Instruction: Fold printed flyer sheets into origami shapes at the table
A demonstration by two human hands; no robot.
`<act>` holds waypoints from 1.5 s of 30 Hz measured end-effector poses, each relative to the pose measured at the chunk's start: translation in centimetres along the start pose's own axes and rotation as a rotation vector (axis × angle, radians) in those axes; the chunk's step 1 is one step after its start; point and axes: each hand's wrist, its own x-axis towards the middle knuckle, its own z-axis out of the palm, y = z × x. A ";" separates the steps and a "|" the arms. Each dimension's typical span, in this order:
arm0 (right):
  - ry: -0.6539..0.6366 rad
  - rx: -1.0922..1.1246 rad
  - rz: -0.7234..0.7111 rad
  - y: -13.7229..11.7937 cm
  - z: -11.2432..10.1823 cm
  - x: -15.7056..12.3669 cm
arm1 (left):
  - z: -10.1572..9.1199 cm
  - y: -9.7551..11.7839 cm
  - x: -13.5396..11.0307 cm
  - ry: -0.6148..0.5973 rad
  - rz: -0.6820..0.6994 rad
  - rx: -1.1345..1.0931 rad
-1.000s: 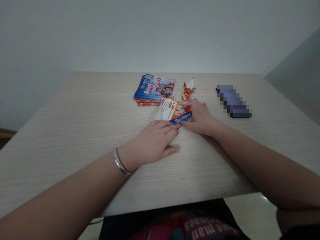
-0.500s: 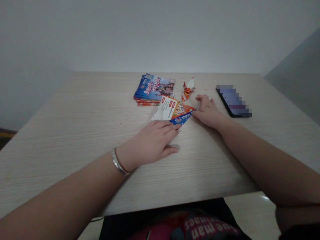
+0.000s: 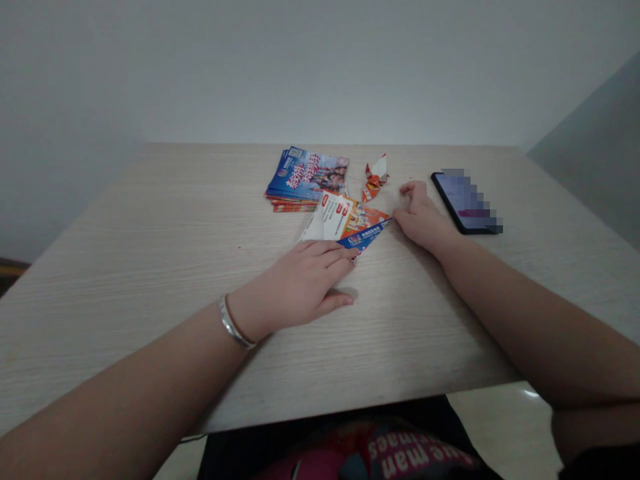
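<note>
A printed paper sheet (image 3: 345, 220), white, orange and blue, lies on the table with one side folded over into a blue flap that tapers to a point at the right. Flat across its near edge rests my left hand (image 3: 315, 280), fingers extended and thumb apart, pressing the paper down. Beside the pointed tip is my right hand (image 3: 420, 217), its thumb at or touching the corner and its fingers loosely bent and apart. The sheet's lower left part is hidden under my left hand.
Behind the sheet sits a stack of printed leaflets (image 3: 307, 175). A folded orange-and-white paper figure (image 3: 375, 179) lies to its right. Farther right is a phone (image 3: 467, 203) with a blurred screen. The wooden table (image 3: 150, 233) meets a wall at the back.
My right hand has shifted slightly right and its fingers have drawn up a little near the paper tip. My left hand stays on the sheet.
</note>
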 end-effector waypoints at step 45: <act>-0.226 -0.067 -0.316 -2.4 0.3 -2.5 | -4.4 -2.0 -0.8 -0.121 -0.042 0.048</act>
